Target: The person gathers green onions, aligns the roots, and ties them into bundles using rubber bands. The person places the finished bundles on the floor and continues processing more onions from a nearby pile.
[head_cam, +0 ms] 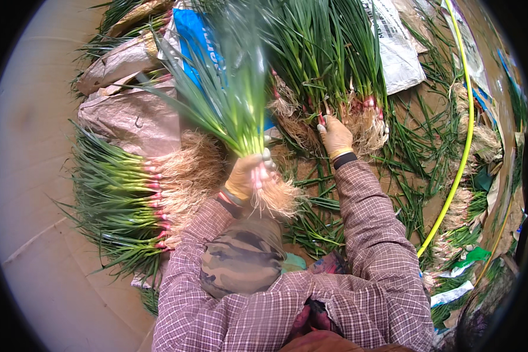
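My gloved left hand (243, 176) grips a bunch of green garlic (251, 127) around its pale lower stems. The pinkish bulbs and stringy roots stick out below the fist; the leaves fan upward and are blurred at the top. Farther forward and to the right, my gloved right hand (338, 135) closes on the pink stem bases at the edge of a large heap of green garlic (321, 57). Its fingertips are partly hidden among the stems. Left of my left hand, several trimmed-looking bunches (154, 189) lie in a row, roots pointing right.
Brown paper-like sacking (132, 116) covers more bunches at the left. A blue printed sack (191, 44) and a white printed sack (398, 48) lie by the heap. Loose leaves (413, 163) litter the ground. A yellow hose (465, 145) curves along the right, beside further bunches (455, 207).
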`<state>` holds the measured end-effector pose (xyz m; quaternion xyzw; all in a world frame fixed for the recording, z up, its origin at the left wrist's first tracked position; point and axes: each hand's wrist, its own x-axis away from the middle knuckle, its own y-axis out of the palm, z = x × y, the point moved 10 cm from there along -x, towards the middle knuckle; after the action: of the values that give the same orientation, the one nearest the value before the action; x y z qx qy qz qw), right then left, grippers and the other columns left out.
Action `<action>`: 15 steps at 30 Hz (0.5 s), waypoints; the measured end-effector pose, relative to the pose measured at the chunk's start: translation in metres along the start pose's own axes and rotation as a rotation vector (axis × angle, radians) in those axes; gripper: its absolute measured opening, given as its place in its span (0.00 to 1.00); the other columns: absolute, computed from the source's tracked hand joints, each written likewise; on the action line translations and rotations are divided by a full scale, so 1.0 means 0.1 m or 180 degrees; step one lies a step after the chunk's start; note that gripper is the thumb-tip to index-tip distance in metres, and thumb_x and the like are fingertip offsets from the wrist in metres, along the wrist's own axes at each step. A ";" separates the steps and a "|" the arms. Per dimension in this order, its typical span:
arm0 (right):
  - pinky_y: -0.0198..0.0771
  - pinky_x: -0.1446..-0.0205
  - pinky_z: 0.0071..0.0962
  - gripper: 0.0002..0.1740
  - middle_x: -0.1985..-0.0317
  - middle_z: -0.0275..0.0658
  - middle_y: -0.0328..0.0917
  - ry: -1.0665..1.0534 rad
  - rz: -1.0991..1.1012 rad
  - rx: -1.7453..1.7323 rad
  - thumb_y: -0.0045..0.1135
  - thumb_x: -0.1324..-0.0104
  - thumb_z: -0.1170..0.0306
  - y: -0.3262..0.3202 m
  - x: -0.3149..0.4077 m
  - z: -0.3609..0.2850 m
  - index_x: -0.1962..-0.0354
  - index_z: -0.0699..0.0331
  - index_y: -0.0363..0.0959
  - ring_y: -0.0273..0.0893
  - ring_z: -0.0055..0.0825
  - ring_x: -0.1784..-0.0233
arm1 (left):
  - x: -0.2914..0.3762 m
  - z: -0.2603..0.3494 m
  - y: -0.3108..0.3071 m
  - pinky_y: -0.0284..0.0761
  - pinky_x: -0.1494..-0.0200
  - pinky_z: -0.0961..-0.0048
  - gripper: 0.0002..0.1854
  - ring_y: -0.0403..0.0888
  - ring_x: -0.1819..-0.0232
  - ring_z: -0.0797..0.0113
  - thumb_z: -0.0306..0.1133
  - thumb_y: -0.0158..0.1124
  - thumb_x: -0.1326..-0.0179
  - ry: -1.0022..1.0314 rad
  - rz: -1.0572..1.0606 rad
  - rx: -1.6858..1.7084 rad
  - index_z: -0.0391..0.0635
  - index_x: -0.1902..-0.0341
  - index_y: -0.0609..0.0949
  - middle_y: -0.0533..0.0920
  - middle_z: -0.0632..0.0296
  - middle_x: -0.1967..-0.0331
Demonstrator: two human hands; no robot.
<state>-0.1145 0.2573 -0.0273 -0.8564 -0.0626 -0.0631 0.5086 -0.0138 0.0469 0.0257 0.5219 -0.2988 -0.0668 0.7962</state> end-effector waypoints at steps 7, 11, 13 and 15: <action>0.73 0.61 0.23 0.10 0.69 0.30 0.79 0.0558 -0.0813 -0.5105 0.62 0.37 0.65 -0.64 0.22 0.05 0.60 0.60 0.83 0.77 0.20 0.65 | 0.04 -0.07 -0.26 0.83 0.58 0.59 0.23 0.80 0.56 0.62 0.23 0.62 0.45 -0.0118 0.0286 -0.0245 0.45 0.44 0.71 0.79 0.60 0.60; 0.65 0.70 0.18 0.07 0.72 0.27 0.77 0.0789 -0.0862 -0.3139 0.62 0.37 0.68 -0.45 0.66 -0.27 0.66 0.62 0.80 0.70 0.13 0.73 | 0.01 -0.14 -0.13 0.81 0.51 0.57 0.25 0.78 0.47 0.56 0.22 0.62 0.45 -0.0236 0.0110 -0.0055 0.47 0.42 0.71 0.79 0.51 0.49; 0.69 0.67 0.24 0.09 0.72 0.32 0.79 0.0692 -0.1054 -0.3660 0.61 0.38 0.67 -0.21 1.03 -0.63 0.65 0.65 0.79 0.74 0.20 0.71 | 0.04 -0.24 -0.06 0.77 0.45 0.56 0.26 0.75 0.40 0.51 0.23 0.62 0.45 -0.0407 -0.0077 0.0081 0.45 0.41 0.71 0.74 0.43 0.41; 0.72 0.63 0.28 0.10 0.71 0.41 0.80 -0.0503 -0.0822 -0.2556 0.59 0.37 0.68 -0.19 1.19 -1.03 0.62 0.66 0.78 0.77 0.31 0.69 | 0.04 -0.26 -0.12 0.76 0.42 0.54 0.26 0.72 0.38 0.48 0.24 0.62 0.44 -0.0439 0.0033 -0.0347 0.42 0.40 0.70 0.71 0.39 0.39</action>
<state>-0.0050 0.1810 0.0583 -0.9738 -0.1785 -0.0799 0.1164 0.0061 0.0608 0.0092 0.4704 -0.3516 -0.1146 0.8013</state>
